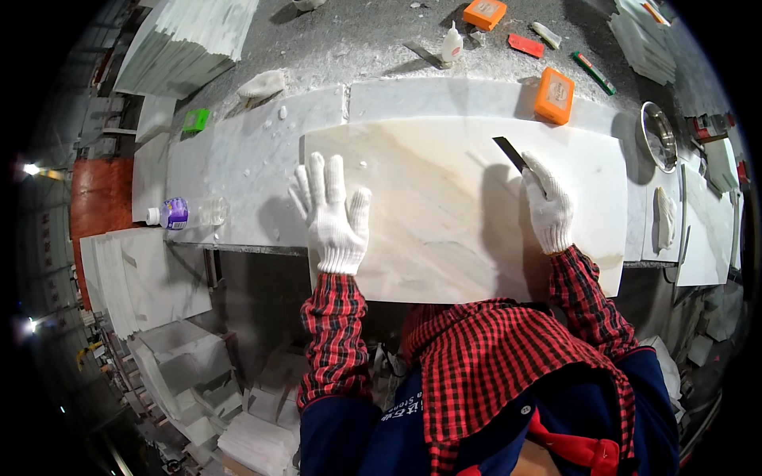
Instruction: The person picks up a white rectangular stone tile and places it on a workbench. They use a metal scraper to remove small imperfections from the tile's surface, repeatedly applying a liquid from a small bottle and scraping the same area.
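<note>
A pale marble slab (429,206) with faint tan veining lies before me, its near edge reaching past the worktop. My left hand (329,210), in a white knitted glove, rests flat at the slab's left side with fingers spread and nothing in it. Over the slab's right part, my right hand (549,210), gloved the same way, is closed around a thin dark flat blade (508,152). The blade points up and to the left, and its shadow falls on the slab. The glove hides the blade's lower end.
An orange box (554,97) stands at the slab's far right edge, left of a metal bowl (658,136). A plastic bottle (178,214) lies on its side at left. Farther back are a white squeeze bottle (452,46), a green stick (594,73) and stacked slabs (186,44).
</note>
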